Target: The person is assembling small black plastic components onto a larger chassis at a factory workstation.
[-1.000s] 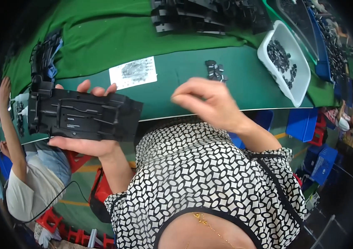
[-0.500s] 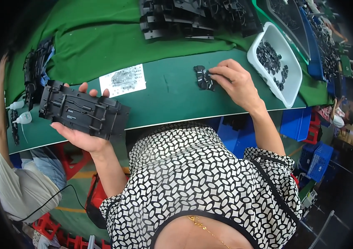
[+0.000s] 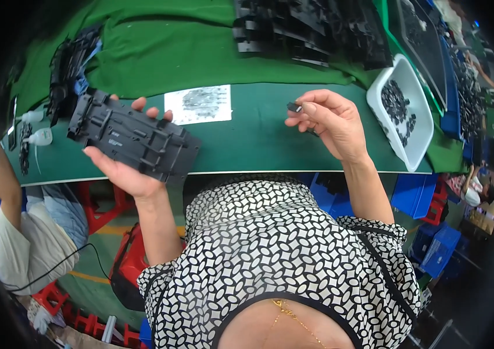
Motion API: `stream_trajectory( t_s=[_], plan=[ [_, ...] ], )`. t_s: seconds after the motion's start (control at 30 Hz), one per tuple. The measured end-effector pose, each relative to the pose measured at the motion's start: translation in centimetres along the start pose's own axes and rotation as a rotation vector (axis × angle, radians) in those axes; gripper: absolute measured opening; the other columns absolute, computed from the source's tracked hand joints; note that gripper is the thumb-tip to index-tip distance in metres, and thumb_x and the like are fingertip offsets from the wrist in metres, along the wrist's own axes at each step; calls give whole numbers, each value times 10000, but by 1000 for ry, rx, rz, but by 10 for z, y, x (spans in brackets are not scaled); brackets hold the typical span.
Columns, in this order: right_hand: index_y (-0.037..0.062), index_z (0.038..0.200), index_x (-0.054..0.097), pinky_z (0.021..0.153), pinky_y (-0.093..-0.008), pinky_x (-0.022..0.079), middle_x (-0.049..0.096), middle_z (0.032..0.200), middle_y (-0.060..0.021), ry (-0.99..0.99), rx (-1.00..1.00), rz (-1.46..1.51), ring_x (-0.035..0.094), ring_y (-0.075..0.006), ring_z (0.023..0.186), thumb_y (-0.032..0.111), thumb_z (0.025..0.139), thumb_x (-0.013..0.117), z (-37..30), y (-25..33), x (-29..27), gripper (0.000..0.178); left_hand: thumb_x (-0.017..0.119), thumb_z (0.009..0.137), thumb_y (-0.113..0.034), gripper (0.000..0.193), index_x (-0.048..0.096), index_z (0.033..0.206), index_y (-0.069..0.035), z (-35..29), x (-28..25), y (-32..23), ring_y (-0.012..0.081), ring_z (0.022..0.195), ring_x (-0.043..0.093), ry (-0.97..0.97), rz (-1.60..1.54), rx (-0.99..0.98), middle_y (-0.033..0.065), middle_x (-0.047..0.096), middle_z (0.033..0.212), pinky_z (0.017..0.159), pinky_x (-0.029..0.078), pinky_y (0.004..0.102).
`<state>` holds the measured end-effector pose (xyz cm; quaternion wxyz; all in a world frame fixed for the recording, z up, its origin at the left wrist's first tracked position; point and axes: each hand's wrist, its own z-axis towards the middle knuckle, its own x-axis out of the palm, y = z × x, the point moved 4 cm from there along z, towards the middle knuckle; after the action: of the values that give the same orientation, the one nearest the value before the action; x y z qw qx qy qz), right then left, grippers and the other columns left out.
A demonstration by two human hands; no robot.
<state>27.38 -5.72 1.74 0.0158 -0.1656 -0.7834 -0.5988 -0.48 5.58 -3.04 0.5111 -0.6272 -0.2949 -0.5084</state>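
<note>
A long black plastic chassis (image 3: pixel 136 139) with ribs and raised brackets rests in my left hand (image 3: pixel 125 177). The thumb is along its near edge and the fingertips show past its far edge. Above the green table, my right hand (image 3: pixel 337 125) pinches a small black plastic part (image 3: pixel 294 107) between thumb and forefinger. Below those fingers a bit of another dark part (image 3: pixel 312 132) shows; whether it is in the hand or on the table I cannot tell. The chassis and the small part are well apart.
A printed white sheet (image 3: pixel 199 104) lies on the green table (image 3: pixel 253 136). At right stands a white basket (image 3: pixel 379 107) of small black parts. Black assemblies (image 3: pixel 311 29) are stacked at the back on green cloth (image 3: pixel 160 52). White bottles (image 3: pixel 40 136) and a co-worker's arm (image 3: pixel 3 174) are at left.
My right hand has lifted from the small pile of black parts with one pinched in its fingers. The pile no longer shows plainly. The view has shifted; my left hand still holds the chassis.
</note>
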Motion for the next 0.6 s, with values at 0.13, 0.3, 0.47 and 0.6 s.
stream_trajectory(
  t_s=[0.13,0.3,0.47,0.6],
  plan=[
    [-13,1009,627,653,-229,518,669,912,-98,46,-52,-63,674,-174,807,52,883,621,13,0,19,142,361,858,-709,831,291,1406,-89,1,2,5,346,1034,558,58,-56,0,229,491,1230,948,406,587],
    [-19,1004,626,705,-221,508,657,910,-76,44,-43,-125,649,-146,803,28,875,623,27,-1,40,138,361,854,-715,832,294,1401,-92,-1,2,5,345,1042,553,60,-100,12,229,486,1226,951,412,580],
    [-4,993,640,702,-225,495,650,907,-49,86,-112,-438,633,-125,793,2,854,626,37,3,56,140,345,859,-717,830,292,1398,-89,-2,2,5,353,1014,571,31,-101,13,241,484,1218,936,439,558],
    [11,988,644,683,-259,500,641,890,-69,186,-524,-880,636,-173,774,-17,821,632,49,15,79,169,337,879,-689,822,247,1430,-85,0,2,6,321,1047,561,75,-65,7,211,478,1239,968,416,559]
  ],
)
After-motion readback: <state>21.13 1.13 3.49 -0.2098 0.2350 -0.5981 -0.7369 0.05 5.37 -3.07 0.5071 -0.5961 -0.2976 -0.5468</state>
